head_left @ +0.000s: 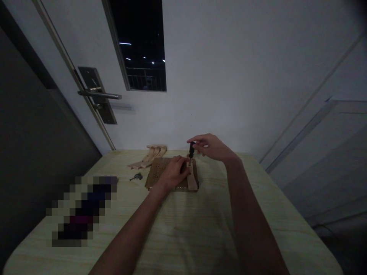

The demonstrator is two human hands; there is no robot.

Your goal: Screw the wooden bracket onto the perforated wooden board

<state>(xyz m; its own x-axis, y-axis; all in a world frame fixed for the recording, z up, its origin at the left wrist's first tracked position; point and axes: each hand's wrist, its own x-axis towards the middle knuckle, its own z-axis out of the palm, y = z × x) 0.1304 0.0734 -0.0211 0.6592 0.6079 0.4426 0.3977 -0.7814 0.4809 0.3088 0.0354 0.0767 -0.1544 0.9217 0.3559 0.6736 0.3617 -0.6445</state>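
Note:
In the head view my right hand point(210, 146) grips the black handle of a screwdriver point(192, 149), held upright with its shaft pointing down. The tip meets the upper part of a pale wooden piece point(192, 181), shaped like a curved leg, near a dark hole. My left hand point(174, 172) lies over a brown board point(155, 170), its thumb and forefinger closed against the wooden piece's left side. The piece lies along the board's right edge. Whether a screw sits under the tip is too small to tell.
Several similar curved wooden pieces point(154, 153) lie behind the board to the left. A small pile of screws point(138, 176) is left of the board. A blurred-out dark object point(86, 210) lies at the table's left. Behind the table point(177, 229) stands a white door point(218, 84) with a metal handle point(103, 94).

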